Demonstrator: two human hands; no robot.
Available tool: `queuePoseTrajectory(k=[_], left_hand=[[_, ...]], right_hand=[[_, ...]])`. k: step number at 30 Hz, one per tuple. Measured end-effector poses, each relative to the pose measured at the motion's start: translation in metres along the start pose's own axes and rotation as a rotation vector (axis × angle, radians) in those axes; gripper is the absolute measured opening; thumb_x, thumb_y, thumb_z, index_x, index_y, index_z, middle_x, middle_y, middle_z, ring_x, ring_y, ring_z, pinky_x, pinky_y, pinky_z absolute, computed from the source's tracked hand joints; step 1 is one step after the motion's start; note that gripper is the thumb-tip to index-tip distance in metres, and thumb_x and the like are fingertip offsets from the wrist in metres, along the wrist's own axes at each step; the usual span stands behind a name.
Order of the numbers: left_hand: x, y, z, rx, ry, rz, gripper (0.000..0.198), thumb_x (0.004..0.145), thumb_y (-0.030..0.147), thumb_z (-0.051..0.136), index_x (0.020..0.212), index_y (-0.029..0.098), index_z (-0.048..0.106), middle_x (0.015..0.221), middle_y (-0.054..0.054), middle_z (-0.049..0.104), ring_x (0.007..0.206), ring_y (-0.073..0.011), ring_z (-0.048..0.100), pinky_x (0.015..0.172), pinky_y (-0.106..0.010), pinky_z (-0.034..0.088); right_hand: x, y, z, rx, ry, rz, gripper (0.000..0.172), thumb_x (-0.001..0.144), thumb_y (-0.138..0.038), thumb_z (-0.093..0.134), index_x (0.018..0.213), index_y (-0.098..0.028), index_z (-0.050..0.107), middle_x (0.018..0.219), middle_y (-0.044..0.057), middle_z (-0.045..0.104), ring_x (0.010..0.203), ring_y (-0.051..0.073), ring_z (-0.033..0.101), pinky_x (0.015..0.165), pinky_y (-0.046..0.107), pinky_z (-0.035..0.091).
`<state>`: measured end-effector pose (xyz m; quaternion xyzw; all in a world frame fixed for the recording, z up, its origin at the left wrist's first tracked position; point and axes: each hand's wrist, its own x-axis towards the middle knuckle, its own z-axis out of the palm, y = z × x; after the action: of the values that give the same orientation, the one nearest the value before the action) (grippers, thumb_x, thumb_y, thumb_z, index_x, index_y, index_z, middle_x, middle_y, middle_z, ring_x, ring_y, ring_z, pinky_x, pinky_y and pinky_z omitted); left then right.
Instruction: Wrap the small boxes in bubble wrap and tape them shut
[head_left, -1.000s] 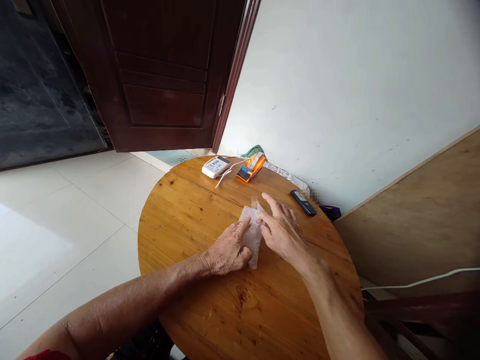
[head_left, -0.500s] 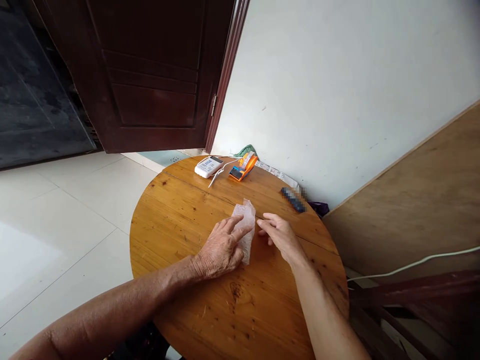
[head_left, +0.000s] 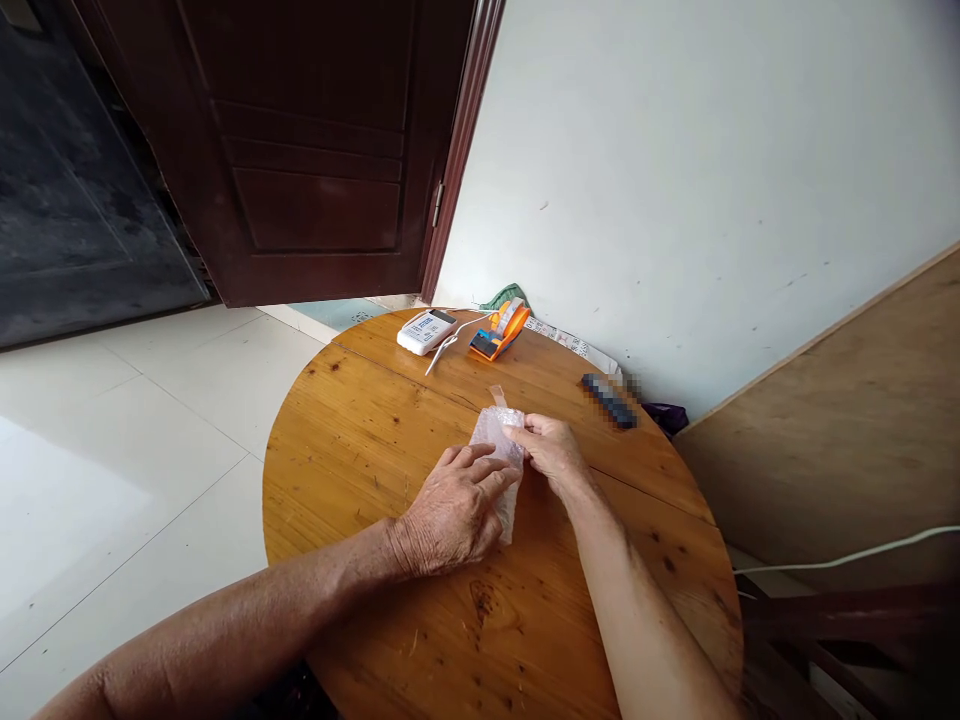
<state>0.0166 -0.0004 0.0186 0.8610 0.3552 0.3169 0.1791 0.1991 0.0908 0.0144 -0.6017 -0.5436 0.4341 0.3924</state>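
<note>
Head view, then, and it's all happening near the middle of the table [head_left: 337, 440]: the wrap [head_left: 491, 424], a bubbly, see-through packet, lies flat there, its long axis running roughly from twelve o'clock down to six, tipped a shade toward half past eleven. In from eight o'clock comes the left hand [head_left: 454, 510], palm down, fingers loosely spread and laid across the wrap's middle, pinching nothing. From four o'clock, there's the right hand [head_left: 553, 450], thumb on top at the far right-hand edge, fingers tucked by it, and that looks like a pinch on the wrap, though the undersides are hidden. Here's the relation that counts: from that pinch most of the wrap lies toward seven o'clock, while a clear strip [head_left: 498, 395] pokes out of the far end at eleven, just beyond the right fingertips. Both hands touch the wrap, but the right is nearer that strip. Farther off, at twelve, sits the orange dispenser [head_left: 511, 325], well apart from both hands.
</note>
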Motion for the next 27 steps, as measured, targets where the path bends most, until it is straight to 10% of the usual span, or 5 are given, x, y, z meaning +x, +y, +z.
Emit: queuePoseTrajectory(k=[16,21,27], left_hand=[[-0.001,0.002,0.001,0.071,0.053,-0.106,0.039,0.075,0.017,0.050,0.111,0.018,0.066,0.110,-0.011,0.066,0.101,-0.0282,0.054,0.089,-0.044,0.042],[-0.006,-0.001,0.004,0.103,0.171,-0.204,0.035,0.073,0.025,0.057,0.106,0.017,0.064,0.111,-0.011,0.059,0.100,-0.0288,0.050,0.088,-0.045,0.042],[-0.007,-0.011,0.012,-0.082,0.296,-0.359,0.064,0.068,0.031,0.065,0.127,0.015,0.048,0.124,-0.013,0.051,0.114,-0.0305,0.049,0.098,-0.048,0.043]], right_hand=[[-0.033,-0.042,-0.001,0.125,-0.039,-0.017,0.029,0.061,-0.044,0.072,0.073,-0.021,0.058,0.068,-0.001,0.063,0.061,0.015,0.055,0.056,0.026,0.044],[-0.065,-0.057,-0.004,-0.047,-0.085,-0.221,0.021,0.069,-0.039,0.066,0.069,-0.021,0.055,0.064,-0.003,0.057,0.060,0.013,0.050,0.057,0.024,0.040],[-0.108,-0.055,0.001,-0.289,-0.033,-0.352,0.013,0.077,-0.031,0.059,0.071,-0.021,0.055,0.064,-0.003,0.057,0.059,0.014,0.051,0.058,0.024,0.041]])
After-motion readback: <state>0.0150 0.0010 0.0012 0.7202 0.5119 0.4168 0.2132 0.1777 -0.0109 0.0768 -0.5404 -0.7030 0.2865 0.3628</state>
